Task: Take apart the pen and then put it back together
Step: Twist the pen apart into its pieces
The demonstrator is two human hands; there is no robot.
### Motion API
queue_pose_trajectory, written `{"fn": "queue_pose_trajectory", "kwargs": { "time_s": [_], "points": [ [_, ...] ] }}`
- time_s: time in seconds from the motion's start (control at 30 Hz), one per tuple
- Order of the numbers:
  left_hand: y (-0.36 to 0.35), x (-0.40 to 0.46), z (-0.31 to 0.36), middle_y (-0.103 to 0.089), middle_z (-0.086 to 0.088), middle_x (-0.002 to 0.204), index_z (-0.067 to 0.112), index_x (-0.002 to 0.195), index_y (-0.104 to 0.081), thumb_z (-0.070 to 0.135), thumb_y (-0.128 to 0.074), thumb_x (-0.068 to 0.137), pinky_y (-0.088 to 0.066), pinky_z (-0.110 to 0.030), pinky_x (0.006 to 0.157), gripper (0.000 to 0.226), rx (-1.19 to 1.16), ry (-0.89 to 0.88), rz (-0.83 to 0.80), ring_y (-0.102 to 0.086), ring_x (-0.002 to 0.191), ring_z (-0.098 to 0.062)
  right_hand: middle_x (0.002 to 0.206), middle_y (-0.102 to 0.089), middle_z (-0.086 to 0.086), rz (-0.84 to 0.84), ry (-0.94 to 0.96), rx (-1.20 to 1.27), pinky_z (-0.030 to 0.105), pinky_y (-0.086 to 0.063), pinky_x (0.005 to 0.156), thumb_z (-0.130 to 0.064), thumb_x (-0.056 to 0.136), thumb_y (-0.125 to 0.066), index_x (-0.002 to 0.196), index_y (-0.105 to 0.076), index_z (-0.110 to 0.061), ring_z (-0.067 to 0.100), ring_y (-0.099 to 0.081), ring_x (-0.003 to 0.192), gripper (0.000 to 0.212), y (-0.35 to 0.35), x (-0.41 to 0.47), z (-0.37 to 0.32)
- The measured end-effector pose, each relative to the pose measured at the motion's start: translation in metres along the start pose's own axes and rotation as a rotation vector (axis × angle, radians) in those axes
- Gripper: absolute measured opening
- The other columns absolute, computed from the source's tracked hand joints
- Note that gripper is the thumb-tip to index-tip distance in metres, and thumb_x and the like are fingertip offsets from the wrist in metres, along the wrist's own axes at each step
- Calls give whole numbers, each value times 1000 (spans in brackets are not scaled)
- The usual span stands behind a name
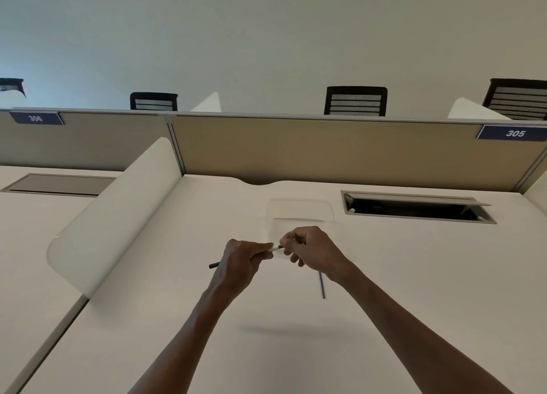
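My left hand (pixel 242 260) grips the pen barrel (pixel 213 265), whose dark end sticks out to the left of my fist while its pale front end (pixel 275 248) shows between both hands. My right hand (pixel 310 253) pinches that front end with its fingertips; the small part under them is hidden. A thin blue ink refill (pixel 321 285) lies on the white desk (pixel 266 334) just below my right wrist, partly covered by it.
A clear plastic sheet (pixel 299 213) lies flat beyond my hands. An open cable hatch (pixel 414 207) is set in the desk at the back right. A white divider (pixel 118 213) stands on the left, a tan partition (pixel 325 148) at the back.
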State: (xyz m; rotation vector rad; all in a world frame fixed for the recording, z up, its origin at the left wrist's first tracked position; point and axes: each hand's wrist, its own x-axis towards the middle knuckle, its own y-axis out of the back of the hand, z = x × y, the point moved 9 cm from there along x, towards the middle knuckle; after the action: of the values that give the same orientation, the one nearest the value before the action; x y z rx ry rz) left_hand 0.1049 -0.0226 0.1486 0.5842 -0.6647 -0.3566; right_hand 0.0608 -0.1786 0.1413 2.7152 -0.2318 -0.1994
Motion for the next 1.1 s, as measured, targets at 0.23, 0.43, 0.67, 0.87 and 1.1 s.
{"fn": "queue_pose_trajectory", "kwargs": {
  "time_s": [0.23,0.43,0.67,0.87,1.1],
  "points": [
    [3,-2,0,-77,-4,89,7,106,-74,1,-73,83,-60,-31,72,24,-16,39,5,-73,79,-7,66,-72,2,19,-41,-139,16,-43,51,-38,96,-55,77,-72,-6,6,-56,47,40,3,1,-3],
    [3,-6,-8,-77,-2,89,10,106,-75,1,-73,83,-57,-21,72,24,-35,110,3,-66,79,11,72,-67,-2,30,73,-155,23,-47,58,-10,86,-66,85,-72,-13,9,-58,62,6,3,-1,-13],
    [2,-4,-8,-77,-1,91,8,106,-74,1,-73,83,-48,-4,72,24,-47,138,-5,-60,78,23,82,-74,4,9,-79,-146,25,-48,58,-47,91,-58,88,-69,-9,12,-61,62,40,1,-2,-5],
    [1,-5,-11,-77,-1,90,8,105,-74,2,-74,82,-47,-3,74,24,-57,154,-4,-62,80,20,66,-69,-2,35,-11,-192,20,-44,54,-29,94,-59,79,-72,-9,5,-54,52,28,4,-4,-10],
    [3,-5,-13,-77,2,88,11,103,-75,6,-78,79,-48,-6,74,25,-76,168,7,-65,80,15,78,-72,-2,74,85,-106,20,-47,63,-9,80,-74,93,-77,-16,7,-61,68,15,12,-2,-11]
  ]
}}
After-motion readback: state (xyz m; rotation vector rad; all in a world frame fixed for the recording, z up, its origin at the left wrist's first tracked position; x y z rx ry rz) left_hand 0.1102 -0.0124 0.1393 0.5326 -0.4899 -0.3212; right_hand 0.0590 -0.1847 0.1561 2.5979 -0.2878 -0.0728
